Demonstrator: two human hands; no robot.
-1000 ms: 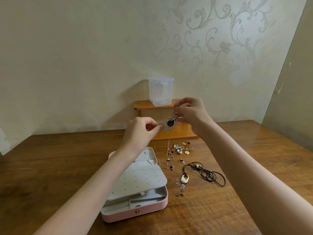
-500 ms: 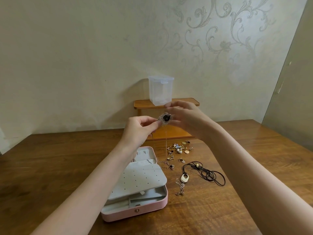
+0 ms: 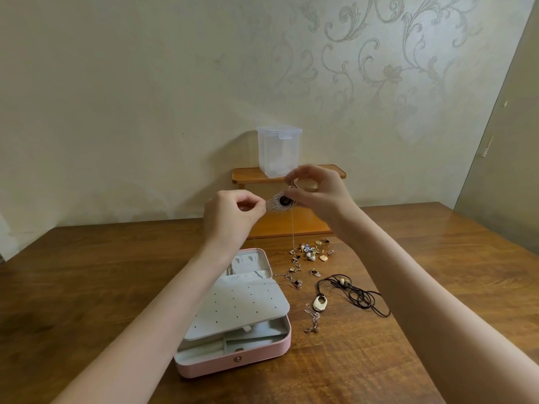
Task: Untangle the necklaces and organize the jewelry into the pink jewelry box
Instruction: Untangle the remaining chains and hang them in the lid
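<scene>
Counts on the bench

Two hands (image 3: 233, 211) (image 3: 318, 193), one pink jewelry box (image 3: 233, 360), one clear plastic tub (image 3: 278, 150), one black cord necklace (image 3: 358, 295); the small loose pieces (image 3: 309, 253) are too many to count.

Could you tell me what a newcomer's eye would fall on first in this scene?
First, the sparkly pendant held up mid-frame, pinched between the left hand and right hand, its thin chain hanging toward the table. Below lie the open pink jewelry box and, to its right, scattered small jewelry.
</scene>
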